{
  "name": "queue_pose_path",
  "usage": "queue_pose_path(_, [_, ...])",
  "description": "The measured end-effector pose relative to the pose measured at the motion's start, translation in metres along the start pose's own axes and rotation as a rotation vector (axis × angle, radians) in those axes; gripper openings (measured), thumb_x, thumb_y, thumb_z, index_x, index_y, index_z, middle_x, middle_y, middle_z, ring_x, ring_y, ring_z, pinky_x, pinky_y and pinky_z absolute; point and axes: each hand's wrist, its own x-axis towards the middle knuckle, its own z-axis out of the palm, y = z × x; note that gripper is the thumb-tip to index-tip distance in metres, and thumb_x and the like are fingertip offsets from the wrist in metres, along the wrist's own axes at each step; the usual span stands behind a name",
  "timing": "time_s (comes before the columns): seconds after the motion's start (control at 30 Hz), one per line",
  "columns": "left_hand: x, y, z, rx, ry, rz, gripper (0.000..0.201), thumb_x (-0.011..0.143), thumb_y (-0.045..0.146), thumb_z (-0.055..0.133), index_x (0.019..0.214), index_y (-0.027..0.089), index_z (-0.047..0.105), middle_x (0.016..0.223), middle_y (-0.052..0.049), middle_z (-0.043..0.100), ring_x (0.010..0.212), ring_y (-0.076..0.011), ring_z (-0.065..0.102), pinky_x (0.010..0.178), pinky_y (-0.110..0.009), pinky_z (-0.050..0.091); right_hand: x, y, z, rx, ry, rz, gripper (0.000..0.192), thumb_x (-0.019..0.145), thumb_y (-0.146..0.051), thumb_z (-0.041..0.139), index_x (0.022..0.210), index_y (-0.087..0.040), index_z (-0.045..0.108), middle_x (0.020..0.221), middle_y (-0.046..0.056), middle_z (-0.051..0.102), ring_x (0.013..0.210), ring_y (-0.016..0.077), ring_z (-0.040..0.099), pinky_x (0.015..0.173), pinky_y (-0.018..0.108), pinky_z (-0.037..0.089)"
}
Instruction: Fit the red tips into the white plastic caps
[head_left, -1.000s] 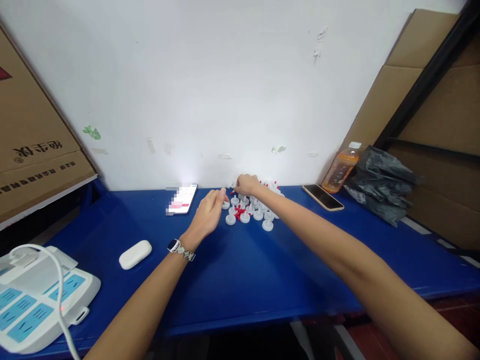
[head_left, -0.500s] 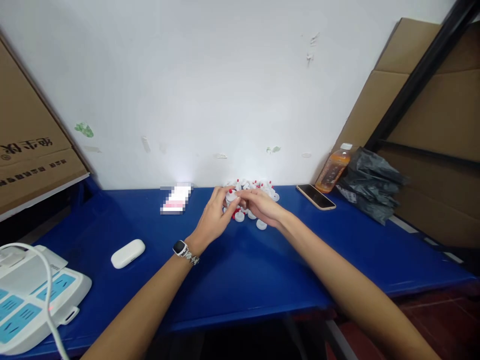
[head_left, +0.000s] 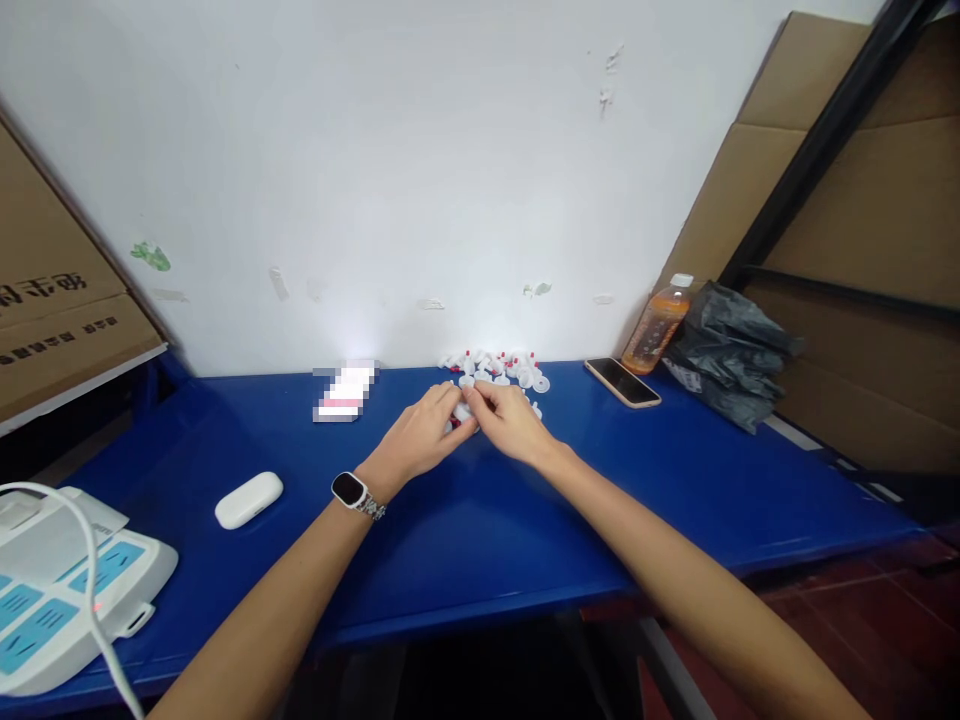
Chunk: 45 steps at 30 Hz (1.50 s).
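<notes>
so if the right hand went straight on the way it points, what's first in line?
Probably the white piece at the fingertips of the right hand, with the fingers of the left hand close behind. They overlap here, so depth and contact order are unclear.

A blue worktable point(head_left: 487, 540), cartons point(head_left: 45, 240) and plastic parts point(head_left: 525, 380) suggest a workshop.

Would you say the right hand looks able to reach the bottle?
Probably yes, though the right hand is busy at a white piece; the phone beside the bottle lies flat and seems easily cleared.
</notes>
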Motion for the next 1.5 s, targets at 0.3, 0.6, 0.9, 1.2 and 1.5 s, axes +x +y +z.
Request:
queue_pose_path(0.3, [0.001, -0.002, -0.004, -0.323, 0.073, -0.084, 0.033, 0.099, 0.049, 0.04, 0.09, 0.02, 0.051, 0.08, -0.001, 0.057, 0.07, -0.0148, 0.052, 0.067, -0.029, 0.041, 0.003, -0.002, 0.0, 0.262, 0.0, -0.012, 0.046, 0.099, -0.051, 0.036, 0.064, -0.021, 0.038, 0.059, -0.004, 0.04, 0.057, 0.0116, 0.039, 0.057, 0.025, 0.031])
queue_pose_path(0.6, [0.01, 0.005, 0.005, -0.962, 0.193, -0.281, 0.051, 0.095, 0.055, 0.031, 0.056, 0.021, 0.033, 0.049, 0.003, 0.034, 0.048, -0.0111, 0.036, 0.052, -0.029, 0.037, 0.0, -0.019, -0.006, 0.005, 0.163, -0.184, 0.042, 0.101, -0.042, 0.037, 0.064, -0.022, 0.04, 0.065, 0.002, 0.049, 0.071, 0.0167, 0.049, 0.072, 0.029, 0.039])
queue_pose_path(0.9, [0.006, -0.032, -0.01, -0.669, 0.217, -0.339, 0.046, 0.091, 0.063, 0.044, 0.073, 0.021, 0.046, 0.061, 0.003, 0.044, 0.051, -0.0103, 0.04, 0.048, -0.025, 0.034, 0.028, 0.029, -0.017, -0.261, -0.016, 0.014, 0.034, 0.096, -0.04, 0.046, 0.07, -0.019, 0.054, 0.067, 0.001, 0.061, 0.066, 0.0152, 0.053, 0.065, 0.027, 0.035])
queue_pose_path(1.2, [-0.001, -0.03, -0.002, -0.311, 0.094, -0.289, 0.039, 0.095, 0.056, 0.043, 0.084, 0.021, 0.053, 0.067, 0.002, 0.052, 0.061, -0.0135, 0.049, 0.058, -0.027, 0.036, 0.05, 0.026, -0.002, -0.341, -0.155, 0.013, 0.037, 0.093, -0.046, 0.05, 0.073, -0.018, 0.064, 0.068, 0.002, 0.066, 0.066, 0.0153, 0.057, 0.066, 0.027, 0.035])
queue_pose_path(1.5, [0.004, -0.016, 0.002, -0.398, 0.137, -0.211, 0.039, 0.092, 0.051, 0.053, 0.117, 0.023, 0.059, 0.073, 0.003, 0.053, 0.055, -0.0104, 0.046, 0.055, -0.024, 0.037, 0.029, 0.014, -0.012, 0.307, -0.238, 0.099, 0.043, 0.089, -0.058, 0.052, 0.074, -0.018, 0.056, 0.063, -0.002, 0.056, 0.055, 0.0105, 0.047, 0.053, 0.023, 0.036])
